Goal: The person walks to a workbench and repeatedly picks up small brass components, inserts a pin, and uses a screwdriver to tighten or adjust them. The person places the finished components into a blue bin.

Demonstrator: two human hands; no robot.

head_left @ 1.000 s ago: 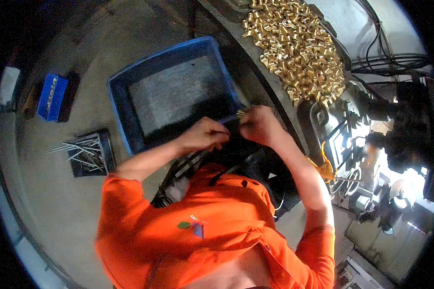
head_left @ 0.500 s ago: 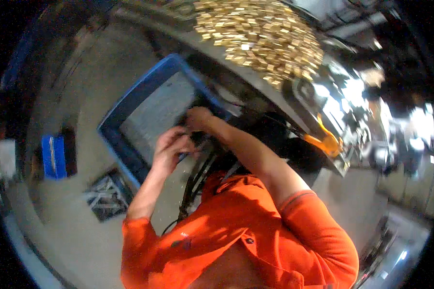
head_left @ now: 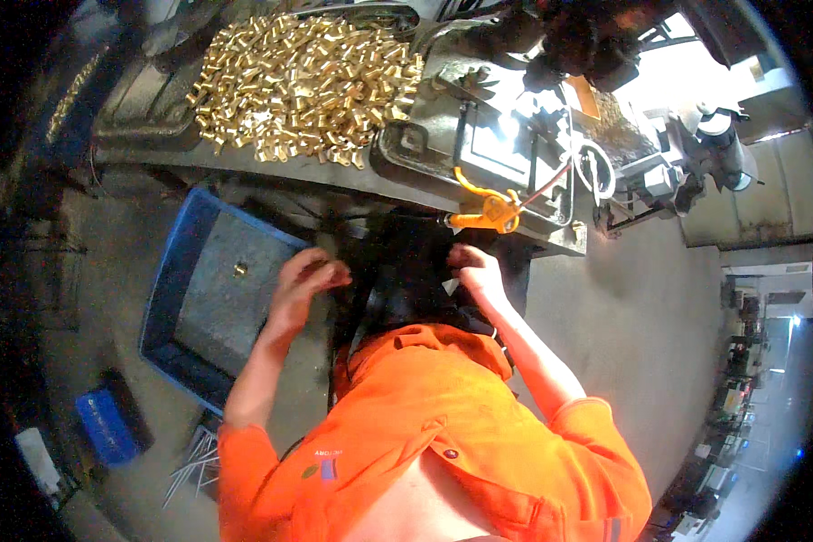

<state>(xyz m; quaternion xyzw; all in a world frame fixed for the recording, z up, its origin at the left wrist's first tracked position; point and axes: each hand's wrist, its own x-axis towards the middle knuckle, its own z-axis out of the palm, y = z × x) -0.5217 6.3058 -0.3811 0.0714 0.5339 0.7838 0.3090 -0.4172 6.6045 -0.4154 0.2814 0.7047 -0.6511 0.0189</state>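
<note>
My left hand (head_left: 305, 285) hovers by the right rim of a blue plastic bin (head_left: 156, 303), its fingers loosely bent and apart with nothing visible in them. Inside the bin, a single small brass fitting (head_left: 240, 269) lies on the grey bottom. My right hand (head_left: 475, 271) is in front of my dark trousers, just below the yellow air blow gun (head_left: 492, 217). Its fingers are curled in, and whatever they may hold is hidden. A big heap of small bent brass fittings (head_left: 303, 86) covers the bench top ahead.
The metal workbench (head_left: 334, 185) runs across in front of me, its edge close beyond both hands. A grey machine tray (head_left: 402, 149) sits right of the heap. On the floor at left are a blue box (head_left: 107, 426) and some thin pale rods (head_left: 190, 465).
My view has swung round toward the bench's right side. My right hand has left the bin and moved right, apart from the left. A brass fitting now shows in the bin.
</note>
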